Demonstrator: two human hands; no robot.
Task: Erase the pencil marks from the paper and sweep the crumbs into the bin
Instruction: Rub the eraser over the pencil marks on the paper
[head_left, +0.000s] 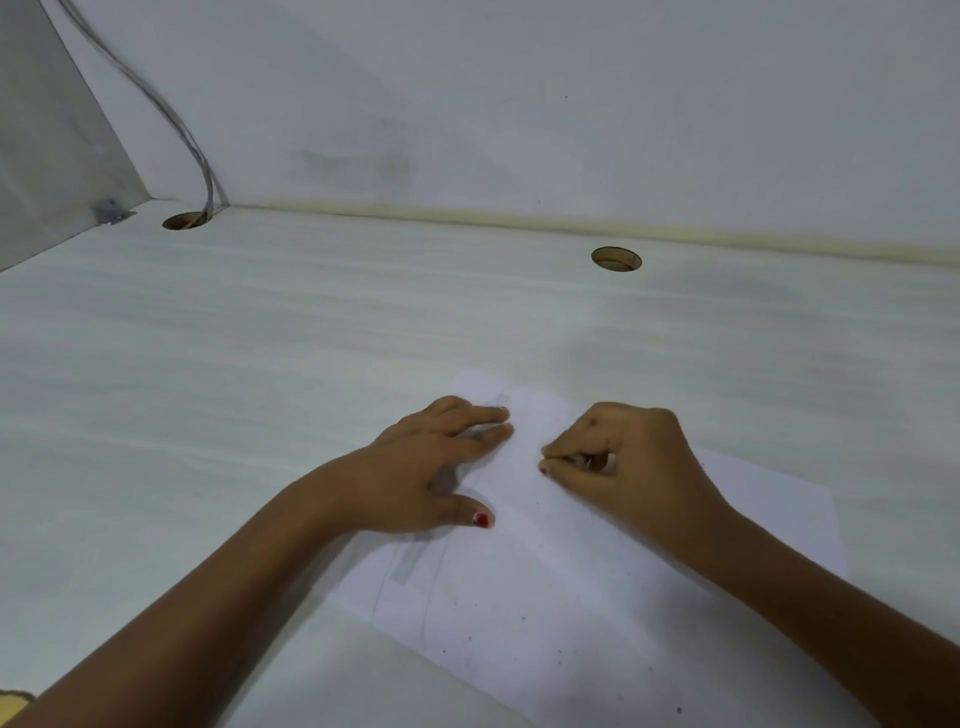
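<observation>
A white sheet of paper (561, 587) lies on the desk in front of me, turned at an angle. Faint pencil lines and a grey shaded strip (410, 564) show near its left edge, and small dark crumbs (519, 618) dot its lower half. My left hand (426, 467) rests flat on the paper's left part, fingers spread. My right hand (618, 457) is curled over the paper's middle, thumb and fingers pinched on a small pale thing, mostly hidden, that looks like an eraser (584, 460). No bin is in view.
The pale desk (260, 364) runs back to a white wall. Two round cable holes (616, 258) (186, 221) sit near its far edge, and grey cables (171, 119) drop into the left one. A side panel (47, 156) closes the left.
</observation>
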